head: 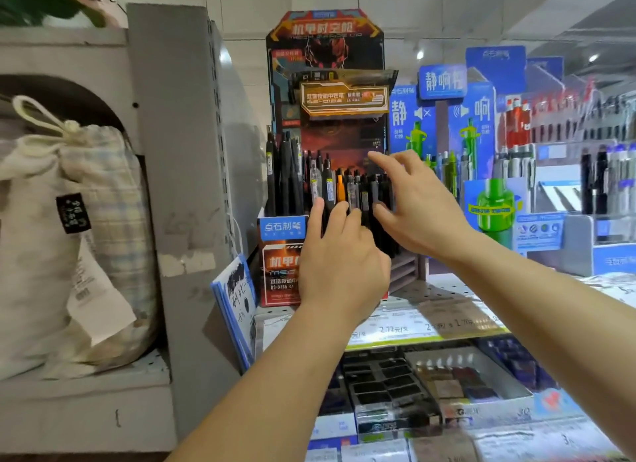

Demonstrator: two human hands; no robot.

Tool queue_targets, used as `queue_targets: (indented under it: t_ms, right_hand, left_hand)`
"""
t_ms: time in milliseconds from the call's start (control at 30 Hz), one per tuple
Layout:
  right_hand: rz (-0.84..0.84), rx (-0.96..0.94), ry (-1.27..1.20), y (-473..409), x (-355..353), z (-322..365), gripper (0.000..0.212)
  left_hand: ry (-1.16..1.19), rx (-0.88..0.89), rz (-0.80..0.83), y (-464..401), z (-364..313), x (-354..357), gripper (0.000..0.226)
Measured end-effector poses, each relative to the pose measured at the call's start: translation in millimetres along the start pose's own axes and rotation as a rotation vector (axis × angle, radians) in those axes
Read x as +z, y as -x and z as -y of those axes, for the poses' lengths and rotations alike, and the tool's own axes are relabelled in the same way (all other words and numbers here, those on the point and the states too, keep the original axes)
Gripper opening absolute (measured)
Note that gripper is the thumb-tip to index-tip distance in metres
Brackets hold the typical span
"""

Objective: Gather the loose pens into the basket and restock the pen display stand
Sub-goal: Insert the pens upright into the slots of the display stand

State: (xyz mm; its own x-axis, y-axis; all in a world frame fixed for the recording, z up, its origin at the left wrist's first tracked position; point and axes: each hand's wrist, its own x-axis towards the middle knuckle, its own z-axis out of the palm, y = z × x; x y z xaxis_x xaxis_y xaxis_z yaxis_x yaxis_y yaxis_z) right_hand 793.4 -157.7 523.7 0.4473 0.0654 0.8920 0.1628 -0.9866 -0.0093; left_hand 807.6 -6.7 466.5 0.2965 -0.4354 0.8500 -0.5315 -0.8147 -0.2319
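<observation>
At the far left a cream drawstring bag [69, 241] with a checked panel and a paper tag sits on a grey shelf, beside a tall grey upright panel [179, 172]. Just right of that panel, a blue-edged notebook [234, 310] leans against the base of the pen display stand [327, 82], a dark red and orange cardboard unit with a printed header, standing on a perforated white shelf [430, 289]. In the stand's left compartment tall black pens [285, 179] stand upright; to their right a stepped row holds mixed pens [344, 186], clear, black and one orange. The left hand [340, 255] reaches up in front of this row, its fingers curled and its fingertips touching the lower barrels of the pens; whether it pinches one pen I cannot tell. Just to its right, the right hand [416, 206] hovers at the right end of the same row with fingers spread and relaxed, thumb low and near the black pens there, gripping nothing visible. Farther right, blue display stands [481, 151] with green pen graphics hold more pens, and blurred racks of pens fill the far right. Below the shelf edge with its price labels [395, 330], near trays hold dark boxed stock [389, 392]. No basket shows.
</observation>
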Motion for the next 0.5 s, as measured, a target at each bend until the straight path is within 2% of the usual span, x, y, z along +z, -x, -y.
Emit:
queue_targets:
  t_ms: [67,133,200,367,500]
  right_hand:
    - [0.025,-0.081,-0.04,-6.5,-0.3,9.0,0.067]
    - [0.157,-0.115,-0.035,-12.3,0.4,15.0,0.062]
    - [0.217,-0.118,-0.016,-13.9,1.5,15.0,0.053]
    - [0.254,-0.086,-0.065,-13.4,-8.4,12.2,0.05]
    - [0.187,0.026,-0.255,7.1,-30.2,15.1,0.048]
  left_hand:
    - [0.023,0.007,-0.028,-0.2,1.2,1.4,0.051]
    - [0.037,0.013,-0.049,1.0,2.1,2.1,0.047]
    - [0.05,0.015,-0.054,1.8,1.9,2.5,0.043]
    - [0.144,0.016,-0.134,1.3,1.8,0.5,0.036]
    - [0.408,0.041,-0.271,5.3,6.5,1.0,0.038]
